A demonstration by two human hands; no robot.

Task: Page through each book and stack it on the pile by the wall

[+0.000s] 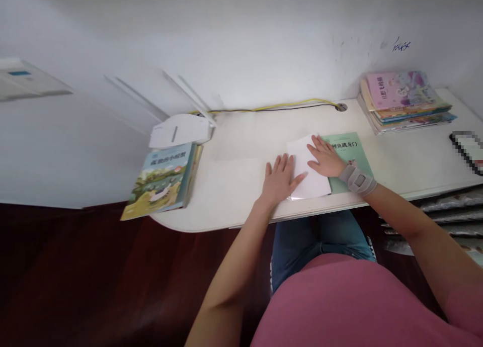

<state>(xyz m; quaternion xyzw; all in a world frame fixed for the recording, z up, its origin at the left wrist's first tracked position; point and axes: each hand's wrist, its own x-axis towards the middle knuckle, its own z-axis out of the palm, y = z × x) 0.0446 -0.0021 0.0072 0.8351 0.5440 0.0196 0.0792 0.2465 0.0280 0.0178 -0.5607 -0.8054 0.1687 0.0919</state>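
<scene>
A green book [358, 148] lies on the white desk near its front edge, with its title showing upright. Over its left part is a white sheet or page [307, 173]; a shiny, clear strip shows at the sheet's lower left edge. I cannot tell whether the sheet is joined to the book. My right hand [325, 157] rests flat with fingers spread across the sheet's upper right and the book's cover. On the sheet's left edge, my left hand [279, 180] lies palm down, fingers apart, partly on the desk. A grey band wraps my right wrist.
A stack of picture books [162, 178] overhangs the desk's left end, before a white router [181, 131] with raised antennas. More books [403, 93] are piled at the back right, with a phone [470, 151] nearby. Cables [271, 107] run along the wall into a desk hole.
</scene>
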